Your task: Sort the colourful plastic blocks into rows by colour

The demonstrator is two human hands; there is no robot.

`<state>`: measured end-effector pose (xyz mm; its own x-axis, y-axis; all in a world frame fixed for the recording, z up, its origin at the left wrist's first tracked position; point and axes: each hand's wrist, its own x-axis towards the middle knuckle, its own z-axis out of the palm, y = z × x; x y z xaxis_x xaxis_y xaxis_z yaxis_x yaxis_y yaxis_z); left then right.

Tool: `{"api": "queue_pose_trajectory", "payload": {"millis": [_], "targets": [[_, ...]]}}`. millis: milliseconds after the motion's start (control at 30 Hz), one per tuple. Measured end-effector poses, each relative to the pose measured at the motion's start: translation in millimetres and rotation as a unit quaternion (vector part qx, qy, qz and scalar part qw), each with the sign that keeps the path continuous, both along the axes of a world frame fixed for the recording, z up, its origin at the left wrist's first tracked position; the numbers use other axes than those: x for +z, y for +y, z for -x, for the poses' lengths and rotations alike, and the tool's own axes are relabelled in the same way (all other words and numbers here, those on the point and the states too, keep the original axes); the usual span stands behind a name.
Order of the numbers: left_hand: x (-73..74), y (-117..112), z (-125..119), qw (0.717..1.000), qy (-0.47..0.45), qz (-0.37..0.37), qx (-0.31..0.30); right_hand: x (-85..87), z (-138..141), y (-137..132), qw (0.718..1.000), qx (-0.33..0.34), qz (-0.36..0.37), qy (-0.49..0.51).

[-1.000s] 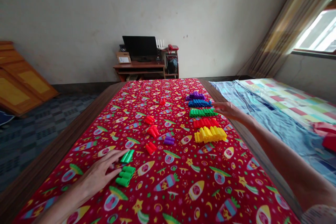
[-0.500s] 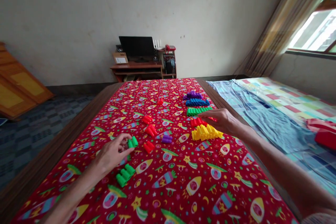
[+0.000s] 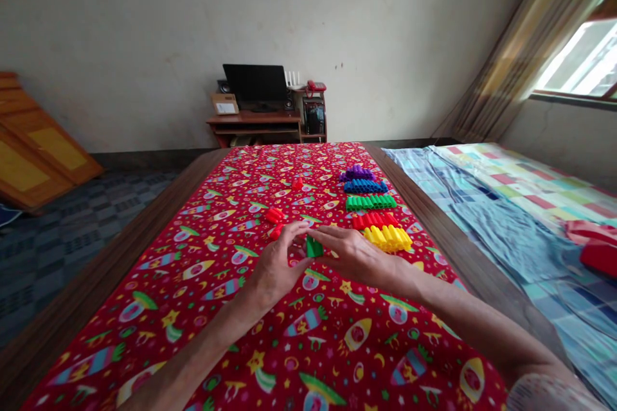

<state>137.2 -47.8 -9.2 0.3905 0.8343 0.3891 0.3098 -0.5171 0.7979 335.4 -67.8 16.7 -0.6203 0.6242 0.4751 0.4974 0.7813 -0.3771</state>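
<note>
Both my hands meet over the middle of the red patterned tablecloth (image 3: 144, 308). My left hand (image 3: 277, 266) and my right hand (image 3: 354, 257) pinch a small green block (image 3: 314, 247) between their fingertips, held just above the cloth. To the right lie sorted rows of blocks: yellow (image 3: 388, 238), red (image 3: 376, 220), green (image 3: 371, 202), blue (image 3: 365, 187) and purple (image 3: 357, 174). Loose red blocks (image 3: 274, 214) lie beyond my left hand, some hidden by it.
The table's wooden edge (image 3: 434, 218) runs along the right, with a bed under a checked sheet (image 3: 511, 205) beside it. A desk with a monitor (image 3: 255, 83) stands at the far wall. Wooden panels (image 3: 33, 154) lean at the left.
My left hand lifted a green block from the cloth and carried it right to the centre. My right hand came back from the sorted rows and took hold of the same block.
</note>
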Motion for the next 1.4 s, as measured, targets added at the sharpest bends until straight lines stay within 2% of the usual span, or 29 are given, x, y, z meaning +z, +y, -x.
{"api": "queue_pose_trajectory", "payload": {"millis": [67, 133, 267, 367, 433, 500, 567, 633, 733, 833, 1000, 1100, 1200, 1300, 1400], "targets": [[-5.3, -0.9, 3.6, 1.000, 0.000, 0.013, -0.020, -8.4, 1.7, 0.1, 1.000, 0.000, 0.009, 0.010], [-7.5, -1.5, 10.5, 0.999, 0.037, -0.002, -0.035, -13.4, 2.6, -1.6, 1.000, -0.002, 0.013, 0.010], [-8.6, -1.8, 42.3, 0.982, 0.149, -0.112, -0.030, -5.0, -15.6, -5.2, 0.999, -0.029, -0.027, 0.007], [-15.6, -4.5, 83.9, 0.966, 0.219, -0.137, 0.001, 8.6, -62.4, 5.0, 0.992, -0.108, -0.060, 0.034], [-24.5, -9.5, 114.0, 0.957, 0.260, -0.124, 0.016, 11.7, -105.7, 21.7, 0.975, -0.210, -0.047, 0.049], [-35.1, -16.8, 139.4, 0.948, 0.298, -0.109, 0.025, 7.0, -148.7, 43.1, 0.952, -0.300, -0.035, 0.038], [-44.8, -24.4, 156.0, 0.940, 0.326, -0.096, 0.032, -4.0, -182.2, 64.4, 0.942, -0.336, -0.006, -0.005], [-52.0, -30.1, 163.3, 0.936, 0.339, -0.086, 0.034, -17.4, -201.8, 82.1, 0.938, -0.344, 0.023, -0.028], [-58.0, -31.7, 162.4, 0.939, 0.334, -0.077, 0.031, -35.5, -209.4, 100.7, 0.942, -0.330, 0.043, -0.036], [-63.0, -27.6, 156.9, 0.946, 0.316, -0.067, 0.036, -46.5, -206.5, 111.3, 0.945, -0.320, 0.036, -0.059], [-67.2, -20.9, 148.4, 0.969, 0.231, -0.032, 0.079, -47.7, -206.5, 114.3, 0.952, -0.293, 0.044, -0.083], [-54.4, -14.9, 138.2, 0.981, 0.168, 0.021, 0.090, -38.1, -205.0, 109.0, 0.955, -0.284, 0.045, -0.073], [-31.3, -2.3, 116.2, 0.990, 0.094, 0.067, 0.082, -20.3, -188.9, 100.0, 0.954, -0.295, 0.019, -0.045], [-11.6, 15.9, 80.2, 0.995, 0.021, 0.079, 0.051, 3.1, -150.8, 86.8, 0.961, -0.275, -0.005, -0.006], [-4.9, 33.5, 38.1, 0.996, -0.039, 0.075, 0.015, 24.5, -100.5, 70.0, 0.985, -0.172, 0.000, 0.005]]}}
